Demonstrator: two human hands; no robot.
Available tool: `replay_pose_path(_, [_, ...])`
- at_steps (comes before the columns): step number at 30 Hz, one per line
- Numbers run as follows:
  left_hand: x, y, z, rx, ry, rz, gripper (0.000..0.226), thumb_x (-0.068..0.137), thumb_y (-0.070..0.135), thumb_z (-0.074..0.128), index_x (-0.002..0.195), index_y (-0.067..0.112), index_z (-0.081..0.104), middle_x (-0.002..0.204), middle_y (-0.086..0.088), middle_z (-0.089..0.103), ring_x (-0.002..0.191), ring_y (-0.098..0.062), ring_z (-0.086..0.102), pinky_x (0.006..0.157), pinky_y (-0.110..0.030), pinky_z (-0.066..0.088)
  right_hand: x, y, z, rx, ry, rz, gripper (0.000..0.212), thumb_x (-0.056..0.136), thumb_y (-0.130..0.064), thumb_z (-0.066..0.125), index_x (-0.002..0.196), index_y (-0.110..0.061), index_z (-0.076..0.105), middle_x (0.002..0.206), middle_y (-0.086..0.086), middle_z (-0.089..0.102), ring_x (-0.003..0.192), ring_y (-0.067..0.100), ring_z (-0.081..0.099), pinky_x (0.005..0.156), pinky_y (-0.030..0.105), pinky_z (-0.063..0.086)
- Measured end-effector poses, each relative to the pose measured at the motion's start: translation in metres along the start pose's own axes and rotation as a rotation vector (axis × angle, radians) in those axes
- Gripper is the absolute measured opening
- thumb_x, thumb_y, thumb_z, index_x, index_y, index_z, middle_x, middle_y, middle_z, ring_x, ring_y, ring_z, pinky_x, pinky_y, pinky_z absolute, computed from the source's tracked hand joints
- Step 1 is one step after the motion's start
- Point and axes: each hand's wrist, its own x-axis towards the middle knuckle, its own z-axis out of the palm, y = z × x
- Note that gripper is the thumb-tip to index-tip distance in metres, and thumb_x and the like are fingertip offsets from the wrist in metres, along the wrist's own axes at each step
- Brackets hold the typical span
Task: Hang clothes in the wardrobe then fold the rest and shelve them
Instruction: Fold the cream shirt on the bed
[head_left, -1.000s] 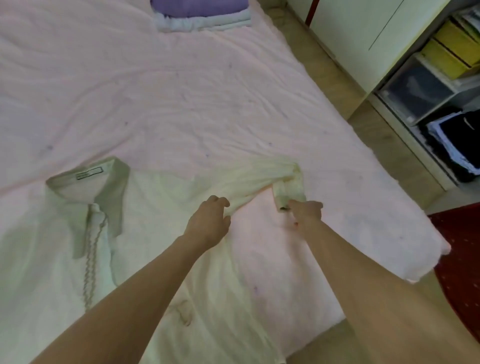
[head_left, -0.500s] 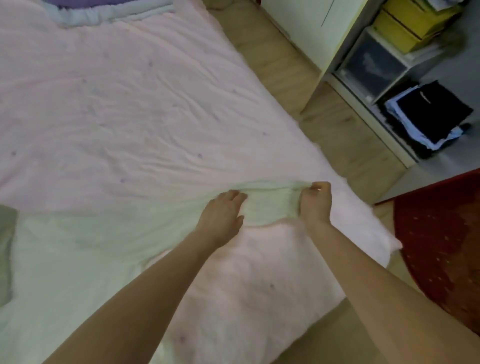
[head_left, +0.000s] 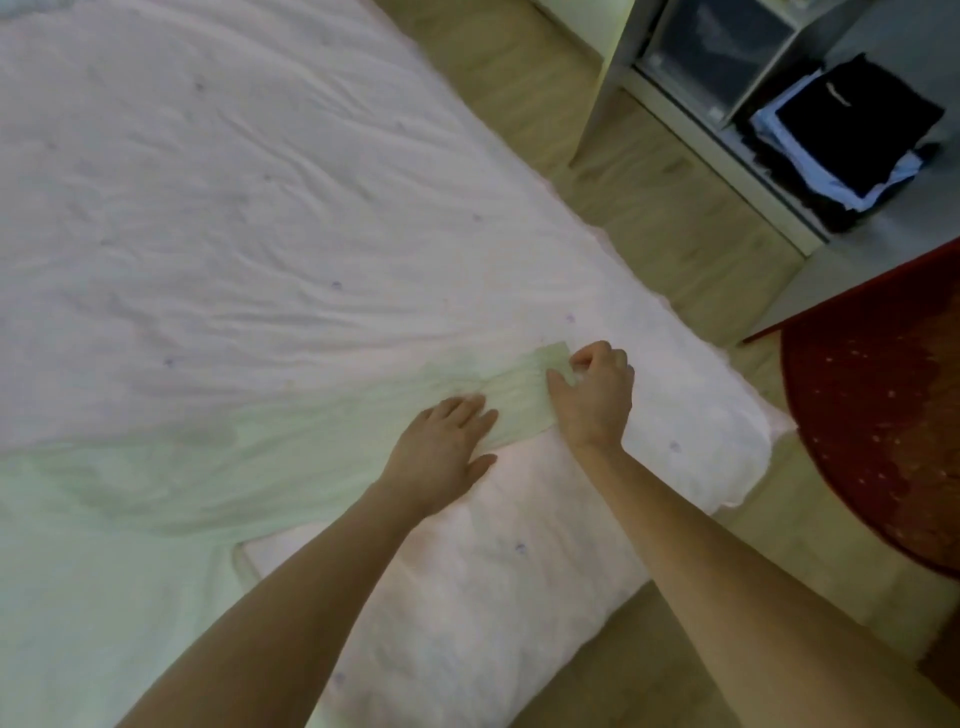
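Sleeve (head_left: 511, 397) now stretched flat on bed (head_left: 260, 208); your left hand (head_left: 441, 441) presses it flat-fingered, right hand (head_left: 592, 395) grip pinches cuff to keep fabric taut for folding.

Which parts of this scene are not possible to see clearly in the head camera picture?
- Pale green shirt: collar and body cut off by the left edge, head view.
- Sleeve cuff end: partly covered by the right hand.
- Left hand: its palm lies flat on the sleeve and hides the cloth under it.
- Stack of dark and light blue folded clothes on the grey shelf: blurred, count unclear.
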Motion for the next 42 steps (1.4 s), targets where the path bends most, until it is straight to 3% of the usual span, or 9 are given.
replay_pose_path(7, [-0.002, 0.002, 0.013, 0.193, -0.102, -0.027, 0.071, 0.098, 0.026, 0.036, 0.153, 0.024, -0.009, 0.159, -0.004, -0.020, 0.147, -0.027, -0.016, 0.115, -0.050, -0.014, -0.004, -0.001, 0.012, 0.032, -0.125, 0.013, 0.049, 0.078, -0.023, 0.076, 0.112, -0.006, 0.047, 0.116, 0.011, 0.052, 0.105, 0.027, 0.053, 0.091, 0.037, 0.046])
replay_pose_path(13, [0.009, -0.005, 0.017, 0.035, -0.121, -0.101, 0.089, 0.074, 0.076, -0.017, 0.151, 0.033, -0.012, 0.156, 0.009, -0.025, 0.144, -0.022, -0.026, 0.112, -0.057, -0.018, 0.004, 0.003, 0.010, 0.056, -0.197, -0.047, 0.019, 0.082, -0.013, 0.066, 0.075, -0.015, 0.049, 0.075, 0.001, 0.053, 0.072, 0.020, 0.051, 0.063, 0.027, 0.036])
replay_pose_path(17, [0.011, -0.012, 0.015, -0.104, -0.066, -0.144, 0.081, 0.078, 0.066, -0.016, 0.152, 0.036, -0.004, 0.160, 0.010, -0.012, 0.146, -0.021, -0.022, 0.113, -0.054, -0.020, 0.015, 0.009, 0.001, -0.003, -0.068, -0.206, 0.010, 0.092, -0.016, 0.058, 0.085, -0.013, 0.052, 0.101, 0.001, 0.048, 0.072, 0.018, 0.050, 0.065, 0.026, 0.036])
replay_pose_path(22, [0.014, -0.007, 0.004, -0.053, -0.066, -0.136, 0.069, 0.092, 0.065, 0.012, 0.151, 0.031, 0.026, 0.160, 0.004, 0.015, 0.148, -0.027, 0.008, 0.119, -0.051, 0.002, 0.026, 0.012, 0.010, -0.053, -0.108, -0.088, 0.012, 0.094, -0.020, 0.055, 0.085, -0.013, 0.052, 0.082, 0.000, 0.055, 0.082, 0.023, 0.051, 0.070, 0.035, 0.044])
replay_pose_path(25, [0.018, 0.015, -0.032, -0.791, 0.390, -0.421, 0.053, 0.096, 0.055, 0.034, 0.103, 0.017, 0.071, 0.108, -0.004, 0.067, 0.100, -0.024, 0.059, 0.090, -0.038, 0.047, 0.024, -0.012, -0.005, 0.353, -0.140, 0.045, 0.012, 0.090, -0.013, 0.060, 0.085, -0.011, 0.050, 0.072, -0.003, 0.055, 0.068, 0.016, 0.052, 0.066, 0.027, 0.043])
replay_pose_path(29, [0.020, 0.021, -0.084, -1.689, 0.107, -0.730, 0.057, 0.086, 0.068, 0.048, 0.090, 0.014, 0.067, 0.078, -0.001, 0.067, 0.063, -0.016, 0.061, 0.061, -0.027, 0.046, -0.007, -0.060, -0.039, 0.830, -0.397, 0.208, 0.017, 0.088, -0.012, 0.066, 0.099, -0.013, 0.052, 0.086, 0.009, 0.069, 0.071, 0.016, 0.066, 0.064, 0.025, 0.054])
replay_pose_path(33, [-0.004, 0.000, -0.116, -1.674, 0.160, -0.696, 0.031, 0.078, 0.051, 0.069, 0.082, 0.020, 0.066, 0.091, -0.009, 0.062, 0.083, -0.024, 0.056, 0.082, -0.037, 0.046, -0.039, -0.114, -0.058, 1.026, -0.793, 0.222, 0.011, 0.100, -0.010, 0.043, 0.098, -0.006, 0.053, 0.096, 0.027, 0.069, 0.083, 0.030, 0.071, 0.079, 0.037, 0.058])
replay_pose_path(38, [-0.071, -0.043, -0.156, -1.508, 0.299, -0.705, 0.022, 0.089, 0.012, 0.055, 0.109, 0.009, 0.064, 0.092, -0.010, 0.067, 0.086, -0.025, 0.063, 0.074, -0.033, 0.050, -0.042, -0.173, -0.054, 0.880, -0.583, -0.034, 0.027, 0.087, 0.007, 0.040, 0.097, -0.009, 0.059, 0.093, 0.012, 0.071, 0.082, 0.016, 0.067, 0.079, 0.029, 0.050])
replay_pose_path(42, [-0.174, -0.079, -0.205, -1.371, 0.268, -0.554, 0.022, 0.079, 0.022, 0.055, 0.093, 0.025, 0.071, 0.088, 0.000, 0.072, 0.084, -0.016, 0.067, 0.074, -0.034, 0.049, -0.092, -0.253, -0.028, 0.529, -1.106, -0.402, 0.048, 0.069, 0.006, 0.045, 0.104, -0.022, 0.062, 0.107, -0.004, 0.065, 0.100, 0.008, 0.059, 0.075, 0.020, 0.046])
